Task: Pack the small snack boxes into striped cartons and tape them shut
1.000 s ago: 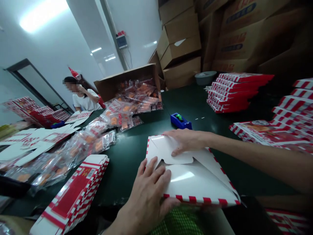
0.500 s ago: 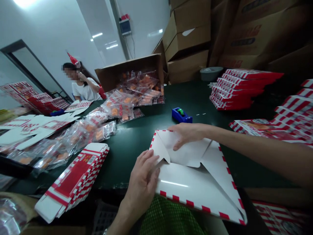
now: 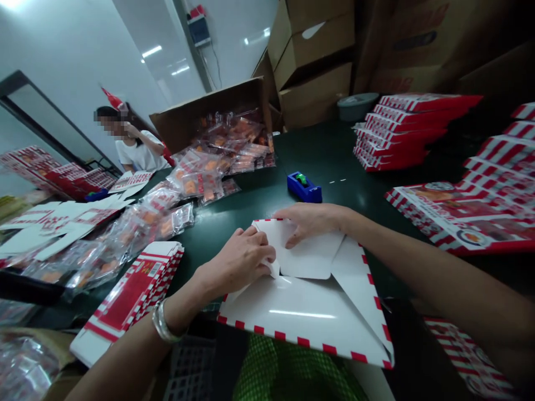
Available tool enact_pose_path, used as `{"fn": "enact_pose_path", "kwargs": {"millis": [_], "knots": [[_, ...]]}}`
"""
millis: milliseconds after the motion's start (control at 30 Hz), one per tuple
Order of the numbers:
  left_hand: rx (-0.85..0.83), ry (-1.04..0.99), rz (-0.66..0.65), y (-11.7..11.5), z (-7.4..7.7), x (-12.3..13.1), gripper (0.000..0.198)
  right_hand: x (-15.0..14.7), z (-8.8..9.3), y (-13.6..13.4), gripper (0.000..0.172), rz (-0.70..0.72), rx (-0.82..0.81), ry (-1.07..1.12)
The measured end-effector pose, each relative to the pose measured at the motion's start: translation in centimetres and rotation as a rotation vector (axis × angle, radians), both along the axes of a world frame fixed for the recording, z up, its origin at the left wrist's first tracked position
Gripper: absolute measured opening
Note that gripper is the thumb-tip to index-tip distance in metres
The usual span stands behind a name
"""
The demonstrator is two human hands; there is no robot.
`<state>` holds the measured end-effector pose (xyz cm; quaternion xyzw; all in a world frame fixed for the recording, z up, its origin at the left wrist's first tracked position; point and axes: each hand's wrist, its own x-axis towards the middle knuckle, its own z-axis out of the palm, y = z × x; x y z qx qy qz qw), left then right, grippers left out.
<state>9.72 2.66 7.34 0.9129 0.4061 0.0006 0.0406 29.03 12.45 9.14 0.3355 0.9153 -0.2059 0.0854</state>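
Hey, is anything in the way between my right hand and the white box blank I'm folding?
No, nothing visible stands between them. The right hand lies directly on the upper panel of the white box blank, and the left hand is on the blank too, at its inner flap.

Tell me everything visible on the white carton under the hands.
The white card carton blank has a glossy inner face and a red-and-white striped border. It lies open on the dark green table, its near edge jutting past the table edge. Angled flaps fold inward at the centre. The right hand presses the far flap; the left hand grips a small white corner flap.
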Motion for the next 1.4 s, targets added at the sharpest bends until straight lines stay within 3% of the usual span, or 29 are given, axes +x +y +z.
{"fn": "enact_pose_path", "kwargs": {"millis": [133, 200, 300, 367, 433, 567, 733, 800, 933, 1133, 1267, 1400], "knots": [[0.048, 0.131, 0.109, 0.2, -0.4, 1.3, 0.013, 0.2, 0.5, -0.9, 0.062, -0.113, 0.133, -0.181], [0.007, 0.040, 0.132, 0.4, -0.5, 1.1, 0.012, 0.2, 0.6, -1.5, 0.066, -0.165, 0.184, -0.235], [-0.032, -0.419, 0.211, -0.5, -1.1, -0.8, 0.015, -0.2, 0.1, -2.5, 0.068, -0.227, 0.249, -0.208], [-0.063, -0.784, 0.363, -2.2, -2.1, -2.8, 0.022, -0.7, -0.6, -3.3, 0.067, -0.258, 0.308, -0.190], [-0.201, -0.980, 0.502, -4.6, -3.2, -4.4, 0.035, -1.1, -1.1, -4.0, 0.066, -0.256, 0.351, -0.201], [-0.469, -0.937, 0.530, -8.2, -4.5, -5.2, 0.059, -0.9, -1.0, -4.7, 0.068, -0.221, 0.342, -0.198], [-0.435, -0.911, 0.529, -8.3, -4.5, -4.1, 0.059, 0.0, -0.5, -4.3, 0.103, -0.114, 0.158, -0.087], [-0.387, -0.914, 0.537, -8.0, -4.6, -3.9, 0.057, -0.4, -1.1, -4.5, 0.107, -0.143, 0.244, -0.122], [-0.371, -0.954, 0.565, -7.8, -4.8, -3.9, 0.058, -1.7, -2.0, -5.2, 0.099, -0.156, 0.406, -0.163], [-0.450, -1.053, 0.605, -8.1, -4.8, -3.9, 0.061, 0.2, 1.0, -4.1, 0.099, -0.052, -0.029, -0.028], [-0.428, -1.061, 0.624, -8.1, -4.9, -3.5, 0.063, 2.5, 2.4, -6.1, 0.096, -0.018, 0.164, 0.002], [-0.409, -1.031, 0.601, -7.9, -4.9, -3.5, 0.064, 3.1, 1.3, -9.7, 0.093, 0.124, 0.263, -0.069]]}}
